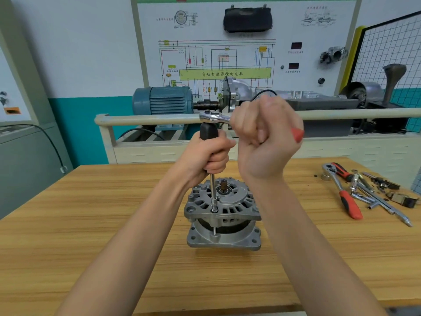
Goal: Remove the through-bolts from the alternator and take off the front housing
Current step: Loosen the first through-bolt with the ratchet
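The alternator (222, 215) stands upright near the middle of the worktop (91, 236), front housing (230, 201) uppermost, with the socket (214, 207) seated on a through-bolt at the housing's near edge. The left hand (210, 156) grips the black driver handle (208, 131) above the extension (212, 188); keep this column vertical and pressed down so the socket does not ride off the bolt head. The right hand (265, 135) is closed around the ratchet (215, 117); swing it in short, level strokes.

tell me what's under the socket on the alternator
The chrome socket sits on the grey ribbed alternator housing; a thin bolt shank shows below. The bolt head is covered.
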A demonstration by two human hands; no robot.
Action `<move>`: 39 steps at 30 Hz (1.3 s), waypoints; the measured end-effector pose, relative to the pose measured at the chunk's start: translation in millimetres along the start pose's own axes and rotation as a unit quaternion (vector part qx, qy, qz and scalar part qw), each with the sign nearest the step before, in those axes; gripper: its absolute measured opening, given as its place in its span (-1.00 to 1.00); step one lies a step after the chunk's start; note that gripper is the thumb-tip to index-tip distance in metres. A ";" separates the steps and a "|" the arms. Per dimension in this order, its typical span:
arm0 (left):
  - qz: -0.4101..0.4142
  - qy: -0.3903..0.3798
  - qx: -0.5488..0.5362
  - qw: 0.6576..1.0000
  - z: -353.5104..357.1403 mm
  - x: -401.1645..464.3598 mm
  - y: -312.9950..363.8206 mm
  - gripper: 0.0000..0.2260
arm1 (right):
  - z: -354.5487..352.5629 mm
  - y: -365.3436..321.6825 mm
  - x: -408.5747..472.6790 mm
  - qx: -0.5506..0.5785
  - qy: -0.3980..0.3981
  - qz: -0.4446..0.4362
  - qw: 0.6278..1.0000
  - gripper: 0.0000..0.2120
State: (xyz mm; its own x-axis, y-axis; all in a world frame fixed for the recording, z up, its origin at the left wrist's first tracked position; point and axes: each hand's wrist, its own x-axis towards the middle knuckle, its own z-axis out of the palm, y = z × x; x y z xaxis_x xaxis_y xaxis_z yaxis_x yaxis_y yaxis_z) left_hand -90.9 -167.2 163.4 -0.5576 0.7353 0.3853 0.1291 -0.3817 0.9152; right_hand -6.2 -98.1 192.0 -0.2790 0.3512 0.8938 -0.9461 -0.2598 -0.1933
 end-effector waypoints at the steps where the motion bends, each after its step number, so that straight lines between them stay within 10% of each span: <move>1: 0.003 0.022 0.009 1.000 1.7 -0.3 -0.3 -0.71 | 5.2 2.6 -4.3 -0.047 -0.006 -0.026 0.999 -0.59; 5: 0.017 0.046 0.039 0.998 2.9 -2.3 -0.2 -0.72 | 11.7 6.9 -8.9 -0.083 -0.003 -0.040 0.996 -0.65; 17: -0.032 -0.107 -0.033 0.993 -1.2 -5.6 15.4 -0.62 | -25.0 -2.8 21.5 0.279 0.100 0.182 0.938 -0.52; 28: 0.018 0.207 0.074 0.975 20.9 4.7 6.1 -0.64 | 9.1 6.8 -5.4 -0.110 0.011 -0.035 0.993 -0.65; 39: -0.033 -0.079 -0.003 0.996 -2.5 -2.9 16.0 -0.69 | -19.8 -4.0 21.0 0.186 0.063 0.156 0.968 -0.52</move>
State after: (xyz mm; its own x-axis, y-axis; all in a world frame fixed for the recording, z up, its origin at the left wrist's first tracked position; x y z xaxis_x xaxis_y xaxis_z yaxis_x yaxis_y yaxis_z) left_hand -89.3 -176.9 176.7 -0.4284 0.8374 0.3394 0.0913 -0.3335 0.9383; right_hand -11.6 -71.9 203.6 -0.5811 0.3049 0.7545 -0.6946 -0.6690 -0.2646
